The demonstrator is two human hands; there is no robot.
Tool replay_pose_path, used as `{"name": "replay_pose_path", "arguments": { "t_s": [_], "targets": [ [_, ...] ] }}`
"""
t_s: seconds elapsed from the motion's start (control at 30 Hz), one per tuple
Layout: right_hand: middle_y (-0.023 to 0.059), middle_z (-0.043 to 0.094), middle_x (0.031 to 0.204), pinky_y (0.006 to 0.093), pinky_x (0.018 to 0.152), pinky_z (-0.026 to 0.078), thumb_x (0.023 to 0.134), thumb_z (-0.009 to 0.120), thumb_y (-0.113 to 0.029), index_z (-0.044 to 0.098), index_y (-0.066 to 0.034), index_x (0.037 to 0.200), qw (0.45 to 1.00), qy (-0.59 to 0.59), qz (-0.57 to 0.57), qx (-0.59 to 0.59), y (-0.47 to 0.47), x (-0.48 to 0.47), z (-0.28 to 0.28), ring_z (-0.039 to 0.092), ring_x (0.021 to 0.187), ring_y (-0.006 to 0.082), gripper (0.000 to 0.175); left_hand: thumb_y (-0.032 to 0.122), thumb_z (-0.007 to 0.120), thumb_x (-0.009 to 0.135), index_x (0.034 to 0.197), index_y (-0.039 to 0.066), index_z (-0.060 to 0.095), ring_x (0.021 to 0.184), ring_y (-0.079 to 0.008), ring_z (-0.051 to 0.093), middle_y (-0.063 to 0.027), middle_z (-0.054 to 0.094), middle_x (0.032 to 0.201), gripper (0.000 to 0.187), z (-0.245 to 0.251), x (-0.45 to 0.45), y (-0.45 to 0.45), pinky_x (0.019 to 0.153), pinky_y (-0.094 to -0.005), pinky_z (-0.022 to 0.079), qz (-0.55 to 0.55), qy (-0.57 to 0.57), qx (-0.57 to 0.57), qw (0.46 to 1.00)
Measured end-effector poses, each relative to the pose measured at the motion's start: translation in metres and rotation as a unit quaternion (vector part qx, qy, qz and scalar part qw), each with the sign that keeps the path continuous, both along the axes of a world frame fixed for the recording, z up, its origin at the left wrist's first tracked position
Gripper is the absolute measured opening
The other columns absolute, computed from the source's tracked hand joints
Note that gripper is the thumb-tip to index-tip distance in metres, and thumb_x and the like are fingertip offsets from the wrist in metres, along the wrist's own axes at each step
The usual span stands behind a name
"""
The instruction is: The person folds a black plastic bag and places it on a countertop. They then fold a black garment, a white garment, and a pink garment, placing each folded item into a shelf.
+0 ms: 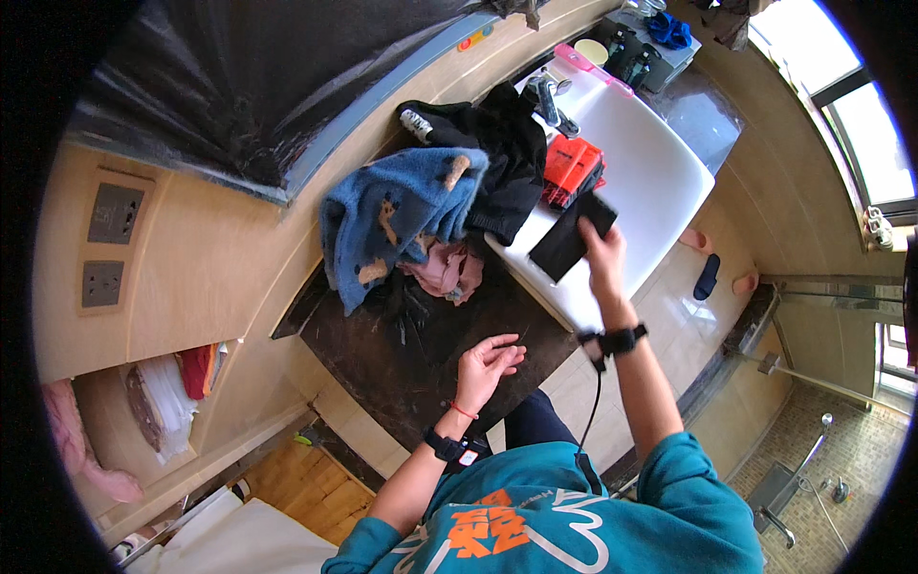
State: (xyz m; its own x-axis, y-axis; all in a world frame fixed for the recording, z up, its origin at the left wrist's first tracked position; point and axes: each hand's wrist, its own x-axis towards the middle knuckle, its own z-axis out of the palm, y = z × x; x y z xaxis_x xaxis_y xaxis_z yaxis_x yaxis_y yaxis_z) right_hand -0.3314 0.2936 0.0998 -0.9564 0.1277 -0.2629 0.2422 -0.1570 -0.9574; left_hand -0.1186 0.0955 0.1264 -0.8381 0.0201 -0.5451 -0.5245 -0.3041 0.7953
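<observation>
My right hand (606, 251) grips a flat, black folded piece (563, 240), seemingly cloth, over the near edge of the white washbasin (660, 179). Just beyond it, a small stack of red and black folded cloth (572, 165) rests on the basin below the tap (549, 100). My left hand (482, 373) is empty, fingers loosely apart, above the dark stone counter (502, 316). Ahead of that hand lie a crumpled pink cloth (455, 267) and a fluffy blue garment (401, 215) with tan patches. A black garment (502, 158) is heaped between the blue one and the basin.
A pink handled item (592, 69) lies along the basin's back rim. Dark bottles (635, 68) stand near a grey box (678, 61). Slippers (706, 276) are on the tiled floor at right. An open shelf (107, 409) at left holds folded textiles.
</observation>
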Motion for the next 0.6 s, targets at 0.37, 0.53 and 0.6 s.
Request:
{"name": "replay_pose_path", "arguments": {
  "t_s": [0.37, 0.53, 0.6],
  "targets": [
    [0.0189, 0.074, 0.096, 0.0466, 0.083, 0.054, 0.083, 0.077, -0.040, 0.064, -0.0039, 0.103, 0.908, 0.089, -0.231, 0.338, -0.007, -0.188, -0.028, 0.071, 0.094, 0.0392, 0.043, 0.017, 0.057, 0.105, 0.133, 0.002, 0.063, 0.101, -0.0180, 0.073, -0.0129, 0.074, 0.115, 0.032, -0.022, 0.029, -0.022, 0.083, -0.0280, 0.060, -0.056, -0.055, -0.103, 0.992],
    [0.0192, 0.074, 0.098, 0.0470, 0.084, 0.055, 0.083, 0.076, -0.043, 0.067, -0.0094, 0.110, 0.875, 0.022, -0.100, 0.473, -0.031, -0.183, -0.030, 0.071, 0.095, 0.0391, 0.045, 0.017, 0.057, 0.105, 0.132, 0.002, 0.063, 0.102, -0.0195, 0.072, -0.0136, 0.073, 0.116, 0.032, -0.038, 0.039, -0.033, 0.086, -0.0302, 0.060, -0.023, -0.071, -0.115, 0.991],
    [0.0189, 0.074, 0.101, 0.0461, 0.084, 0.055, 0.081, 0.077, -0.046, 0.070, -0.0117, 0.115, 0.884, -0.009, -0.029, 0.466, -0.035, -0.174, -0.033, 0.072, 0.095, 0.0374, 0.048, 0.017, 0.058, 0.104, 0.131, 0.001, 0.064, 0.103, -0.0204, 0.072, -0.0143, 0.073, 0.116, 0.032, -0.048, 0.040, -0.039, 0.088, -0.0313, 0.060, -0.001, -0.055, -0.124, 0.991]
  ]
}}
